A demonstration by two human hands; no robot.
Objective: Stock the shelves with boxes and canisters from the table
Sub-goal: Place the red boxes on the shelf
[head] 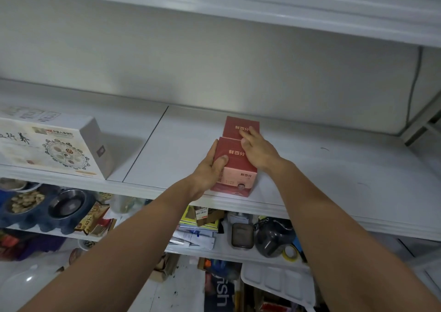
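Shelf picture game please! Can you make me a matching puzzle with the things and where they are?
Things:
1. front red box
2. back red box
3. big white box
4. metal bowl

Places:
A. far left on the white shelf
B. on the shelf below
C. gripped by the left hand
D. under the right hand's fingertips

Pairs: 1-C, 2-D, 3-A, 4-B

We see smooth white shelf (310, 158) panels with a faint sheen, matt red cardboard boxes (235, 166), and shiny steel bowls (68, 200).

Near the front edge of the white shelf (310, 168), the left hand (210, 168) grips the nearer red cardboard box (235, 166) while the right hand (257, 149) rests across its top and the farther red cardboard box (238, 127) touching behind it.
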